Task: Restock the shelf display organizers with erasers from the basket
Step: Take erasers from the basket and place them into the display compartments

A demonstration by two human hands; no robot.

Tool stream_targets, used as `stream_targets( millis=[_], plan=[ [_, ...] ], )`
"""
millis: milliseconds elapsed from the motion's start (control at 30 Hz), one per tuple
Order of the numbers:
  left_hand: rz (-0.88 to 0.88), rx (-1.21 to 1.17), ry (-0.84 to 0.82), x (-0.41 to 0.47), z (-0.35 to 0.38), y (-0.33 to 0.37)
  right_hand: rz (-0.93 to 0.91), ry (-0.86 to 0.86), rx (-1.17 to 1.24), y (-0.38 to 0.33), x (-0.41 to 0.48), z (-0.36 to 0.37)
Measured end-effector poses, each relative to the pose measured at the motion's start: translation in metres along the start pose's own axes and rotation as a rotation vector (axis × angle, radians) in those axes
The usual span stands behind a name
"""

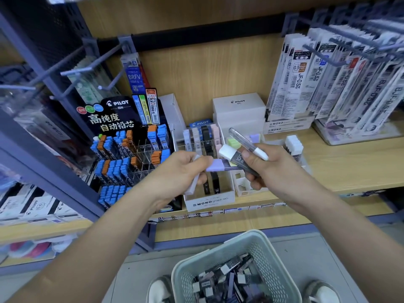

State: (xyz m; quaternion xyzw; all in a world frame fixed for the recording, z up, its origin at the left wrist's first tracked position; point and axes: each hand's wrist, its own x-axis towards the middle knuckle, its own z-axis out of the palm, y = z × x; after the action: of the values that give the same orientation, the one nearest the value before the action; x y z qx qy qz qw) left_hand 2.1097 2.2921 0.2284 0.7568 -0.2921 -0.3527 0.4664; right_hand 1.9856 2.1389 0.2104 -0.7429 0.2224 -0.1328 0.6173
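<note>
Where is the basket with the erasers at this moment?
In the head view the basket sits at the bottom centre, on the floor between the person's left shoe and right shoe, just in front of the lowest wooden shelf.

We see a mint-green basket (265,256) dotted with rows of small holes. We note a lilac eraser (215,166), a white eraser (227,152) in a dark grey sleeve, and blue and orange lead cases (113,169).
</note>
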Motion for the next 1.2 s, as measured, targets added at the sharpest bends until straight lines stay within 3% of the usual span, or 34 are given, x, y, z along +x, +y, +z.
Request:
stream_targets(
  millis=[200, 367, 467, 533, 633, 700, 833, 1033, 1200],
  plan=[
    [0.133, -0.001, 0.066, 0.005, 0.0, -0.001, 0.122, -0.059, 0.101, 0.007, -0.001, 0.004],
    [0.117, -0.044, 0.034, 0.007, 0.002, 0.003, 0.169, -0.074, 0.033, 0.007, -0.005, -0.009],
    [0.103, -0.207, 0.072, 0.012, -0.005, 0.007, 0.105, -0.106, -0.239, 0.003, -0.011, -0.022],
    [0.111, -0.194, 0.099, 0.015, -0.006, 0.01, 0.045, -0.13, -0.5, 0.0, -0.016, -0.026],
    [0.17, 0.049, 0.086, 0.015, 0.007, 0.019, -0.049, -0.149, -0.756, -0.004, -0.021, -0.024],
    [0.238, 0.233, -0.029, 0.014, 0.021, 0.025, -0.11, -0.161, -0.831, -0.007, -0.023, -0.022],
    [0.268, 0.352, -0.169, 0.012, 0.035, 0.029, -0.107, -0.152, -0.786, -0.008, -0.024, -0.027],
    [0.362, 0.401, -0.009, 0.008, 0.039, 0.034, 0.009, -0.067, -0.383, -0.011, -0.031, -0.051],
    [0.191, -0.024, 0.016, 0.011, 0.049, 0.031, -0.012, -0.055, -0.151, -0.019, -0.036, -0.068]
  ],
)
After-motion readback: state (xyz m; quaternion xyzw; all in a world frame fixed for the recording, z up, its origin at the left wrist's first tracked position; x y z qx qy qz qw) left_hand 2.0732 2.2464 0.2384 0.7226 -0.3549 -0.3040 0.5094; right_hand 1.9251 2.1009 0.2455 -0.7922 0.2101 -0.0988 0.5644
